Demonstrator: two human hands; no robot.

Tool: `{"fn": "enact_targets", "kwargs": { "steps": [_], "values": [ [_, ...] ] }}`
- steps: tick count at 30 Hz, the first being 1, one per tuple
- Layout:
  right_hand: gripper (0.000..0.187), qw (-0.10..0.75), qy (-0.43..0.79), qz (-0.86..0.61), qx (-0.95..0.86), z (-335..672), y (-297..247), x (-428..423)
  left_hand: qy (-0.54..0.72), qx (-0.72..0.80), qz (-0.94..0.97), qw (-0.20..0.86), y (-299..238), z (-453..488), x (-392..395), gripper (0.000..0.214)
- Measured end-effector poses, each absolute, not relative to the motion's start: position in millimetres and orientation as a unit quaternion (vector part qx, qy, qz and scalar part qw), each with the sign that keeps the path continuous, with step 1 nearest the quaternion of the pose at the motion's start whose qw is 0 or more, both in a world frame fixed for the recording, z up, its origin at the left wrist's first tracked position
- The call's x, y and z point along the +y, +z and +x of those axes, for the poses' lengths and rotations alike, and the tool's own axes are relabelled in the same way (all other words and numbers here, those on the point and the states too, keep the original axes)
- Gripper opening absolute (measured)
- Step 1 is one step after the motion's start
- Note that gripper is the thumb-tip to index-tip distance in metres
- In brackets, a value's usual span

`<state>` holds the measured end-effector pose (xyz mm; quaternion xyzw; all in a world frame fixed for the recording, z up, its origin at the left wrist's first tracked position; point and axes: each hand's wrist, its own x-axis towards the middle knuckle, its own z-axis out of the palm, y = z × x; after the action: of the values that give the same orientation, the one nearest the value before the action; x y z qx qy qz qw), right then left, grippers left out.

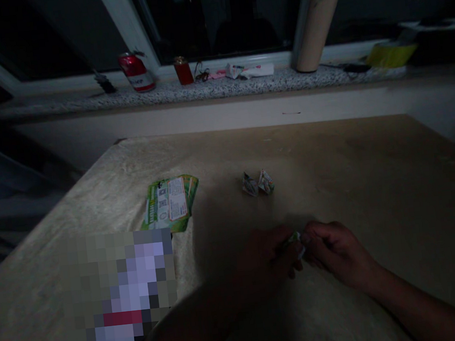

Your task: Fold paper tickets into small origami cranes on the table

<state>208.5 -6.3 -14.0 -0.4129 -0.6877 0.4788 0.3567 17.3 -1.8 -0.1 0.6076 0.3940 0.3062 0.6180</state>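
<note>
A small folded piece of green and white printed paper [295, 237] is pinched between my two hands above the table. My left hand [274, 252] has its fingers closed on the paper's left part. At the right edge of it, my right hand [333, 251] pinches with thumb and forefinger. Beyond my hands stand two small folded paper shapes, a left one [249, 184] and a right one [265, 181], side by side with pointed tops. To the left lies a fanned stack of green printed sheets [168, 204].
A blurred-out pale object [131, 300] lies on the table [375, 187] beside my left forearm. Along the granite windowsill [170, 94] are a red can [136, 71], an orange-red lighter-like item [183, 71], crumpled paper [249, 70], a cardboard tube [319, 20] and something yellow [392, 54].
</note>
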Motion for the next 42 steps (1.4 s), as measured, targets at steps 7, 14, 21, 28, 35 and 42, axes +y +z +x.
{"fn": "enact_targets", "kwargs": {
  "steps": [7,14,21,28,35,42],
  "values": [
    [0.042,0.363,0.444,-0.406,-0.711,210.9,-12.4,-5.5,0.290,0.349,0.502,0.736,-0.5,18.5,-0.1,0.037],
    [0.037,0.352,0.465,-0.421,-0.695,209.4,-15.6,-6.8,0.286,0.394,0.574,0.659,-3.9,18.5,-1.6,0.035],
    [0.039,0.346,0.400,-0.418,-0.739,208.3,-14.5,-4.1,0.257,0.404,0.572,0.666,-3.7,16.7,0.7,0.036],
    [0.037,0.346,0.437,-0.414,-0.720,209.2,-15.4,-4.6,0.266,0.378,0.544,0.700,-4.0,17.2,-0.4,0.034],
    [0.034,0.351,0.398,-0.411,-0.741,208.4,-11.6,-4.9,0.243,0.374,0.520,0.729,-1.8,19.0,0.8,0.034],
    [0.034,0.356,0.388,-0.428,-0.735,207.7,-12.9,-4.1,0.248,0.386,0.527,0.715,-4.7,18.0,-0.2,0.034]
  ]
}}
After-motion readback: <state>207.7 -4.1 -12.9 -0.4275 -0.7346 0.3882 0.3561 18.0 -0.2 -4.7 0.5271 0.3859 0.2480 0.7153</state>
